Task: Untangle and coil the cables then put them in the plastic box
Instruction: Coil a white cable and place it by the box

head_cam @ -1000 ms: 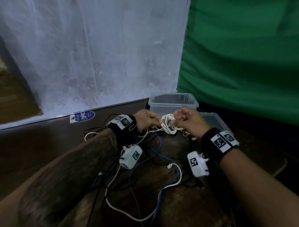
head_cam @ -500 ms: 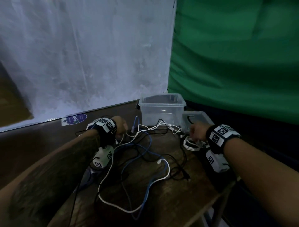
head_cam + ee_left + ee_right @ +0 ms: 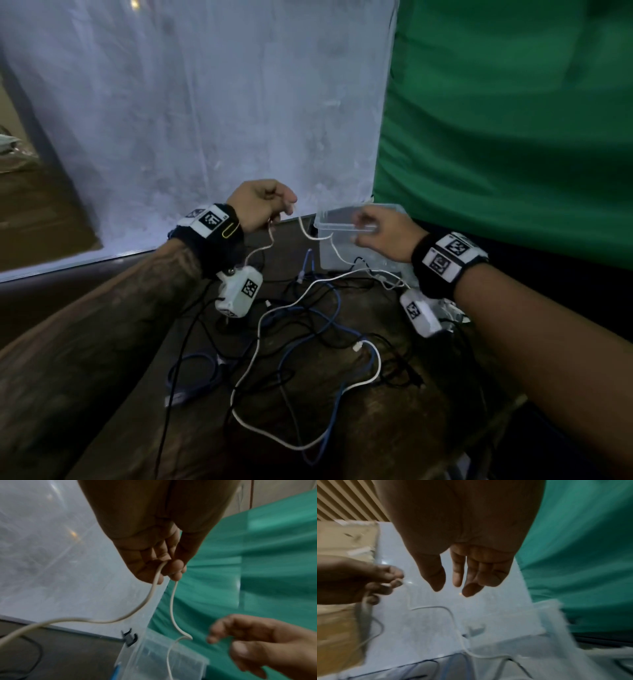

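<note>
My left hand is raised above the table and pinches a thin white cable between thumb and fingers; the left wrist view shows the pinch, with the cable hanging down in two strands. My right hand hovers in front of the clear plastic box, a little right of that cable. Its fingers are relaxed and hold nothing. On the wooden table lies a tangle of a thicker white cable, a blue cable and black cables.
A coiled white cable lies partly hidden behind my right wrist. A white sheet hangs behind the table and a green cloth to the right. The table's edge runs at the near right.
My left hand has lifted from the table with the thin white cable. My right hand has left the coiled cable at the right and risen toward the box, fingers now relaxed.
</note>
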Action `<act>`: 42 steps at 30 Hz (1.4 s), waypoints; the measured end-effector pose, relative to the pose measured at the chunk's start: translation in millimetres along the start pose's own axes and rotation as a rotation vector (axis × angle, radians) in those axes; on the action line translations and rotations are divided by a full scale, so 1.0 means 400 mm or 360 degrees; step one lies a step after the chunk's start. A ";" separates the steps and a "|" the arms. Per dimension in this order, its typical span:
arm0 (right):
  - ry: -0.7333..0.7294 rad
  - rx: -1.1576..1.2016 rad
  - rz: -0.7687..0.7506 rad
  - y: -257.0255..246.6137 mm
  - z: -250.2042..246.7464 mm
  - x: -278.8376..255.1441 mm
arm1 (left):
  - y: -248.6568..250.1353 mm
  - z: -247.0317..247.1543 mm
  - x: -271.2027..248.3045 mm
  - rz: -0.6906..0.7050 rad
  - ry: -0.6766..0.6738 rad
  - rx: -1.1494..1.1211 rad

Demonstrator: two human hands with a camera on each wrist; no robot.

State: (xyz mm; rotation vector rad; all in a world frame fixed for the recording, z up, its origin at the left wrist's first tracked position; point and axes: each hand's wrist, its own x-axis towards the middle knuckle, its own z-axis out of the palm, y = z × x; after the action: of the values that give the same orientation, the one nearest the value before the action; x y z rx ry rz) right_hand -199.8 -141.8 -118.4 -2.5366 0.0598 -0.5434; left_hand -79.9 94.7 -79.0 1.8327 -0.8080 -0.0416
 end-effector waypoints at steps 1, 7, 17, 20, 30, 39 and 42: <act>-0.0004 0.0032 -0.0073 -0.038 0.011 0.014 | 0.027 -0.008 -0.005 0.0044 -0.0012 -0.0051; -0.0124 0.0598 -0.0148 -0.177 0.038 0.071 | 0.123 -0.059 -0.022 0.0194 -0.0120 -0.0230; -0.0201 0.0853 -0.0174 -0.271 0.006 0.098 | 0.086 -0.043 -0.040 0.0058 -0.0026 -0.0664; -0.0149 0.1195 -0.0148 -0.299 -0.034 0.104 | 0.004 0.004 -0.063 0.0045 -0.0336 -0.0397; 0.0430 0.0908 0.0020 -0.251 -0.133 0.120 | -0.132 0.048 -0.105 -0.0236 -0.0422 -0.0751; 0.0714 0.0001 0.0320 -0.140 -0.058 0.100 | -0.174 0.015 -0.094 -0.0371 0.0035 -0.0458; 0.0459 -0.0033 -0.0112 -0.142 0.016 0.095 | -0.175 0.037 -0.095 -0.0227 0.0052 -0.0270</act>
State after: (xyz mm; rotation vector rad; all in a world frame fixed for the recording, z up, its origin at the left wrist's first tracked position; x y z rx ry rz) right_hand -166.3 -95.8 -79.9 -2.4689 0.0810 -0.9374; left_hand -79.8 116.3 -157.0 1.7228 -0.6305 -0.1663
